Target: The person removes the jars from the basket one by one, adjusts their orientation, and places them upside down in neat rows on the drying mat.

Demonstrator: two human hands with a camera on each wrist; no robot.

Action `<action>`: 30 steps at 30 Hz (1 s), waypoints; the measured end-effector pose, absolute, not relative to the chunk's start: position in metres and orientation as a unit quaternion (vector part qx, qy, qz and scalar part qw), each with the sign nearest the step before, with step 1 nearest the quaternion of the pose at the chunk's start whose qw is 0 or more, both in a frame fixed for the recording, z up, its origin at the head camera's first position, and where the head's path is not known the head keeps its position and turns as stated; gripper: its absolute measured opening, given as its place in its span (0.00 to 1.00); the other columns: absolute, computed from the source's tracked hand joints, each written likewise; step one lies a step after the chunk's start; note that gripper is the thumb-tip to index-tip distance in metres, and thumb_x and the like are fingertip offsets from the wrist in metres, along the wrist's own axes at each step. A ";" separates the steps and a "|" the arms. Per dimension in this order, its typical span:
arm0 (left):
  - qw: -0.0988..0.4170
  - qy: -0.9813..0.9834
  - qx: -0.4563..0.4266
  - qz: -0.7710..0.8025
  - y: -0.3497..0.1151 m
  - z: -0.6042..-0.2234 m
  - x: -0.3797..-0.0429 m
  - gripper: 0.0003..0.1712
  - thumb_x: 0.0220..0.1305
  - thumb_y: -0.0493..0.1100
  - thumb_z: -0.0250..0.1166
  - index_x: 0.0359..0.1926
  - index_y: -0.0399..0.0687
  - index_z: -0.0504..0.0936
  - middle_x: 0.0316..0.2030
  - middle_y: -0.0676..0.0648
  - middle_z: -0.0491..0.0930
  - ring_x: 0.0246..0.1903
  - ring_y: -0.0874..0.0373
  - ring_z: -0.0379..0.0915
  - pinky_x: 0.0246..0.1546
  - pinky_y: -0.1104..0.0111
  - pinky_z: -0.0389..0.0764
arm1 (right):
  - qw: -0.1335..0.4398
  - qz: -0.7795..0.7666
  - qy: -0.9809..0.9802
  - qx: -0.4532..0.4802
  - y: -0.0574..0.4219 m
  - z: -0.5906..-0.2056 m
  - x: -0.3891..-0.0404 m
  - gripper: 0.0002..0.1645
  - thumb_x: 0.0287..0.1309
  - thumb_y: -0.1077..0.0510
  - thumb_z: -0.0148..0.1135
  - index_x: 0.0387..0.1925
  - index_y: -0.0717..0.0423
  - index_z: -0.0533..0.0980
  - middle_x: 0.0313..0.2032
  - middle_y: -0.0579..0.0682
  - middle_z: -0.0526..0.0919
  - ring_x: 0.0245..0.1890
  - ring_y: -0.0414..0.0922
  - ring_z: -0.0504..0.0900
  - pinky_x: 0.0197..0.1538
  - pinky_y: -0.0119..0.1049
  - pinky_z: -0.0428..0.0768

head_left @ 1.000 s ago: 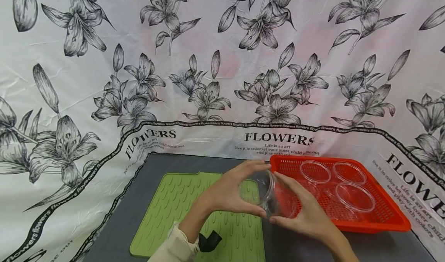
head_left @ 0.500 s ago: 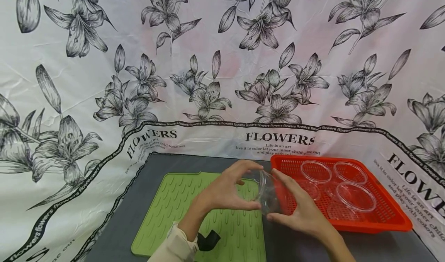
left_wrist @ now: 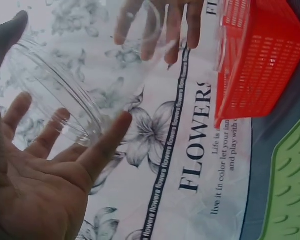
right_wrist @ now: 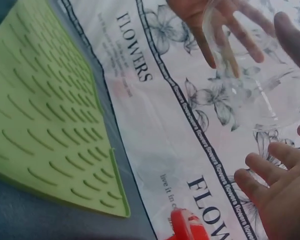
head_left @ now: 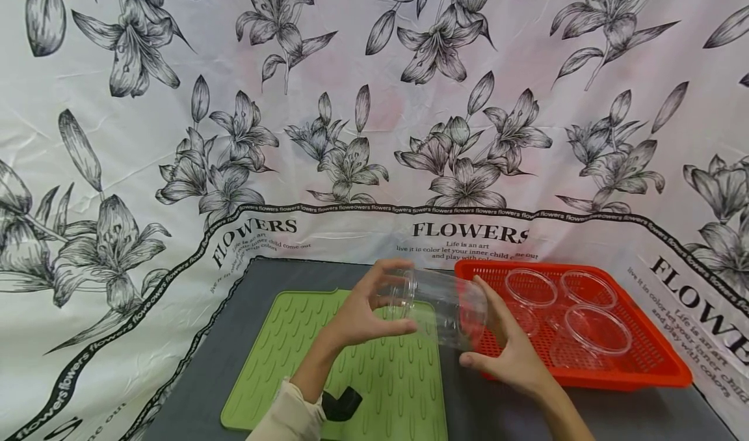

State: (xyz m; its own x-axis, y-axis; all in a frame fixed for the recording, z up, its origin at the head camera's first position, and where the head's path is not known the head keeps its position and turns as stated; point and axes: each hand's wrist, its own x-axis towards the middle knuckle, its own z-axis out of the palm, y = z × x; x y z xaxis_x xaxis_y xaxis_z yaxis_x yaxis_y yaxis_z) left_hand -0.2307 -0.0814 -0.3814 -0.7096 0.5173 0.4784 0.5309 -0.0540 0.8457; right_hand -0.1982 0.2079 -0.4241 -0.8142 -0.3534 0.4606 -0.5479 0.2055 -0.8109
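A clear plastic cup point(head_left: 439, 307) lies on its side in the air between my hands, its ringed rim to the left and its base to the right. My left hand point(head_left: 357, 314) holds the rim end between thumb and fingers. Around the base end stands my right hand point(head_left: 515, 350), thumb below and fingers above and behind. In the right wrist view the right hand's fingers point(right_wrist: 265, 172) are fairly straight and spread, with a gap to the cup point(right_wrist: 270, 95). The see-through walls hide whether a second cup is nested inside.
At the right a red plastic basket point(head_left: 643, 379) contains several clear cups point(head_left: 597, 330) standing upright. A green ridged mat point(head_left: 275, 363) lies on the grey table point(head_left: 216, 363) at the left. A flower-printed cloth point(head_left: 351, 233) hangs behind and along the sides.
The cup has shifted leftward and turned more side-on, showing more of its length. My left hand has moved slightly left and up; my right thumb has moved a little right, its grip looking looser.
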 end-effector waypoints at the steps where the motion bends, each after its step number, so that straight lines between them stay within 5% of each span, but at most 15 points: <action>1: 0.003 -0.670 -0.388 -0.633 -0.082 -0.383 -0.232 0.47 0.56 0.41 0.78 0.73 0.56 0.64 0.74 0.43 0.62 0.70 0.40 0.66 0.62 0.52 0.81 | 0.078 0.577 -0.754 0.304 0.207 -0.425 -0.199 0.73 0.45 0.75 0.75 0.83 0.45 0.42 0.81 0.49 0.50 0.75 0.25 0.57 0.68 0.17 0.62; 6: -0.010 -0.604 -0.405 -0.686 -0.085 -0.390 -0.236 0.47 0.58 0.45 0.77 0.73 0.47 0.60 0.74 0.36 0.58 0.70 0.32 0.63 0.59 0.50 0.83 | 0.025 0.652 -0.674 0.347 0.200 -0.431 -0.205 0.68 0.52 0.74 0.71 0.82 0.51 0.39 0.79 0.55 0.55 0.75 0.36 0.65 0.69 0.27 0.71; 17: -0.027 -0.544 -0.406 -0.734 -0.084 -0.398 -0.236 0.50 0.62 0.44 0.75 0.75 0.42 0.54 0.75 0.40 0.57 0.71 0.28 0.60 0.58 0.47 0.82 | -0.034 0.747 -0.554 0.365 0.173 -0.436 -0.203 0.57 0.67 0.47 0.66 0.82 0.51 0.39 0.79 0.58 0.57 0.74 0.48 0.69 0.73 0.40 0.71; 21: -0.025 -0.533 -0.409 -0.740 -0.084 -0.401 -0.236 0.49 0.62 0.45 0.74 0.76 0.44 0.54 0.75 0.37 0.55 0.72 0.36 0.64 0.55 0.55 0.85 | -0.030 0.777 -0.508 0.370 0.163 -0.431 -0.203 0.58 0.68 0.47 0.65 0.81 0.56 0.38 0.78 0.56 0.59 0.74 0.51 0.68 0.74 0.42 0.71; 25: -0.030 -0.512 -0.411 -0.753 -0.084 -0.403 -0.236 0.49 0.63 0.45 0.74 0.76 0.48 0.54 0.75 0.40 0.56 0.71 0.43 0.66 0.61 0.50 0.81 | -0.019 0.793 -0.484 0.370 0.156 -0.430 -0.203 0.56 0.68 0.49 0.65 0.80 0.59 0.40 0.78 0.55 0.60 0.75 0.51 0.68 0.74 0.42 0.71; 30: -0.025 -0.518 -0.405 -0.753 -0.087 -0.407 -0.236 0.49 0.64 0.48 0.73 0.76 0.48 0.54 0.75 0.36 0.55 0.71 0.35 0.64 0.50 0.62 0.87 | -0.006 0.804 -0.472 0.362 0.147 -0.428 -0.200 0.50 0.70 0.50 0.63 0.79 0.55 0.44 0.78 0.54 0.62 0.76 0.49 0.66 0.75 0.42 0.69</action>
State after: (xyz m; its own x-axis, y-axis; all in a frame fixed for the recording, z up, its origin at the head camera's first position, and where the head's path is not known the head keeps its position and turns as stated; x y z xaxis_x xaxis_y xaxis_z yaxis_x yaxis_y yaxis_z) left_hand -0.2364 -0.0865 -0.4070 -0.6702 0.4576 0.5843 0.3822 -0.4621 0.8002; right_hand -0.2001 0.1475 -0.4277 -0.7374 -0.3507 0.5772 -0.3326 -0.5553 -0.7623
